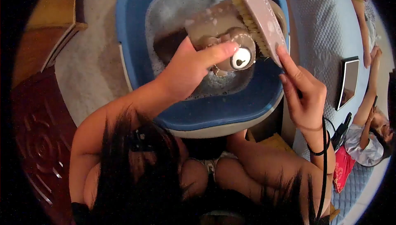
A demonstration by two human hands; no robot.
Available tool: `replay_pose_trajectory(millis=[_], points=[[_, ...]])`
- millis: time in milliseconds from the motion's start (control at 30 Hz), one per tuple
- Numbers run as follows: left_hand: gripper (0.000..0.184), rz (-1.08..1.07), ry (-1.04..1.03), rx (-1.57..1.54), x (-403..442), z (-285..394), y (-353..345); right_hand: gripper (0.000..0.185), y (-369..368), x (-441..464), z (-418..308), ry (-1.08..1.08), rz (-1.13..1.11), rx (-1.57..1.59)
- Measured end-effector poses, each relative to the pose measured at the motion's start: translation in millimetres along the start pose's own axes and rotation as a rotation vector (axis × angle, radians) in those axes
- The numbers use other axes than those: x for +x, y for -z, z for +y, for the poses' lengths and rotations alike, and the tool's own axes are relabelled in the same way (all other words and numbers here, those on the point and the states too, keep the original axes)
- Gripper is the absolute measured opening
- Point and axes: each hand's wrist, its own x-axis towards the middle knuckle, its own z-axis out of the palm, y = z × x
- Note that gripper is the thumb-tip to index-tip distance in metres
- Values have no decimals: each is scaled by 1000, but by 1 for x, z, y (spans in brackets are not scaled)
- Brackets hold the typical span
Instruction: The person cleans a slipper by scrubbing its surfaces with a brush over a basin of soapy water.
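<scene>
My left hand [187, 66] grips a wet brown slipper [214, 21] with a bear-head decoration [240, 58] that has a white muzzle. The thumb lies across the bear head, and the other fingers are hidden beneath. In my right hand [303, 91] is the lower end of a pale pink scrubbing brush [262, 18], pinched between thumb and fingers. Its yellowish bristles face the slipper and appear to touch its edge. Both are above a blue basin [206, 115] of soapy water [169, 6]. A dark brown shape [165, 45] shows in the water left of the slipper.
A bed with a pale blue quilted cover [311, 31] runs along the right, with a tablet-like device [348, 82] on it. Another person [367, 146] lies farther right, near a red cloth [342, 169]. Wooden furniture [49, 31] stands left. A black cord [324, 159] hangs by my right wrist.
</scene>
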Motion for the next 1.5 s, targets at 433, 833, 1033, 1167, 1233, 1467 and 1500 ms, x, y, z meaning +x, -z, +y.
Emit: replay_pose_trajectory(millis=[433, 833, 1033, 1167, 1233, 1467, 1500], points=[[30, -18, -147, 414, -3, -20, 0, 48, -1, 12, -14, -54, 35, 25], [31, -77, -86, 388, -11, -40, 8, 59, -13, 4, -17, 68, -128, -80], [29, -50, -214, 813, -12, -34, 9, 56, -14, 5, -20, 78, -218, 13], [30, -84, -50, 695, -9, -26, 10, 45, -13, 21, 12, 130, 31, 58], [31, -121, -13, 560, -7, -7, 1, 47, -4, 24, 10, 114, -48, 63], [38, -77, 98, 797, -22, 38, 8, 51, 22, 20, -6, 150, -349, 216], [38, -87, 84, 811, -24, 34, 8, 53, 17, 23, -9, 189, -332, 175]])
